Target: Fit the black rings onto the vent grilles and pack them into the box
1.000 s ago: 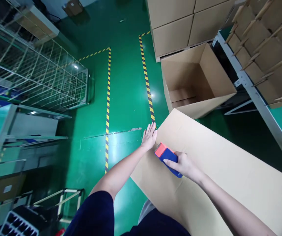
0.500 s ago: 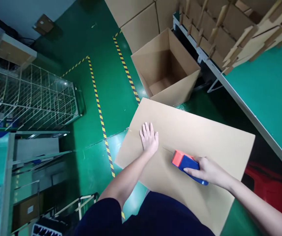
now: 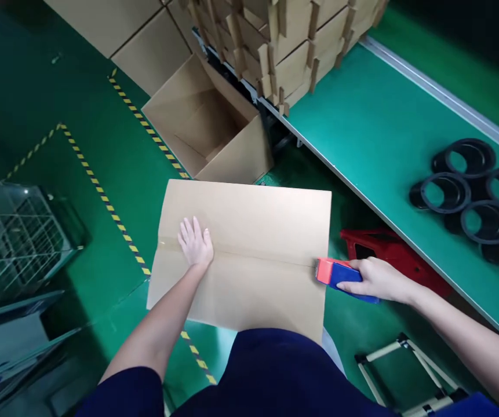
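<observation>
A closed cardboard box is in front of my body, its flaps meeting along a seam with a strip of tape over it. My left hand lies flat on the left part of the box top, fingers spread. My right hand grips a red and blue tape dispenser by its body. The dispenser's red front end is at the right edge of the box, where the seam ends. Its inner roll is hidden.
Beyond the box stands an open empty carton. A green-topped table on the right bears stacked slotted cardboard and several black rings. A red plastic piece lies beneath it. A wire cage is at left.
My right hand has drawn the dispenser along the seam from mid-box to the right edge. My left hand stays flat on the box. The view has turned to the right.
</observation>
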Tool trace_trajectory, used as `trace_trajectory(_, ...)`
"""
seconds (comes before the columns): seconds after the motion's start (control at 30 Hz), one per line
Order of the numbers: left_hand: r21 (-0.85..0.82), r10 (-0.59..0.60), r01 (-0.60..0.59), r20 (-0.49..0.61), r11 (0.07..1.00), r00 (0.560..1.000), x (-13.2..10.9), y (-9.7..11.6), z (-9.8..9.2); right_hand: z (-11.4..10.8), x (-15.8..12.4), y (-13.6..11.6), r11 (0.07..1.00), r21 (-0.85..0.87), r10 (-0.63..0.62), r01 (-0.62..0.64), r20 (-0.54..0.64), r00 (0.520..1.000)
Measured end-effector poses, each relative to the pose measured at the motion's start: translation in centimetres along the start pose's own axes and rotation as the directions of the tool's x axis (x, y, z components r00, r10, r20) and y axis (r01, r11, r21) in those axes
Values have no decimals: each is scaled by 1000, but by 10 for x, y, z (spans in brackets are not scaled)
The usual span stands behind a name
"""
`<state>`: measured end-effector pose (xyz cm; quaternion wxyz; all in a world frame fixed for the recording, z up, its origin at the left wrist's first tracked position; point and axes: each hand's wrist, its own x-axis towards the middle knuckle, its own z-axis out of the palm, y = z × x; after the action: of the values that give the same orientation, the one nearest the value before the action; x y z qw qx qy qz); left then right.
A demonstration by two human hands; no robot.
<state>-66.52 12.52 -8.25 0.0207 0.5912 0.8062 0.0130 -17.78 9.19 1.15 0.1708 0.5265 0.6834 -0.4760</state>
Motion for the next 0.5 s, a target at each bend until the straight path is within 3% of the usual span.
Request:
trace_trajectory(0.07, 27, -2, 3, -12, 1000, 1000, 0, 1, -5, 2, 6, 6, 999, -36, -33, 32, -23, 999)
trace_trajectory(0.13, 61, -47, 49, -32, 997, 998, -5, 16, -11, 3, 12, 9, 997, -65, -53, 51, -27, 998)
trace_trajectory(0.23, 73, -107, 111, -64, 991, 992, -29, 78, -11, 2, 16, 8, 993, -78, -94, 94, 6, 996)
trace_trajectory(0.27, 62, -65, 68, -45, 996, 997, -41, 107, -7, 2, 16, 8, 991, -81, -102, 103, 12, 995)
trace_trajectory(0.3, 35, 62, -63, 25, 997, 998, -54, 135, -3, 2, 16, 8, 991, -82, -110, 110, 10, 994)
trace_trajectory(0.37, -42, 271, -268, 115, 963, 956, -77, 185, 7, 1, 14, 12, 989, -81, -127, 126, -5, 992)
trace_trajectory(0.43, -84, 345, -336, 131, 938, 929, -91, 213, 12, 1, 10, 24, 987, -64, -147, 145, -24, 989)
trace_trajectory(0.5, -98, 351, -340, 126, 935, 928, -93, 221, 12, 1, 1, 47, 988, -36, -150, 149, -32, 988)
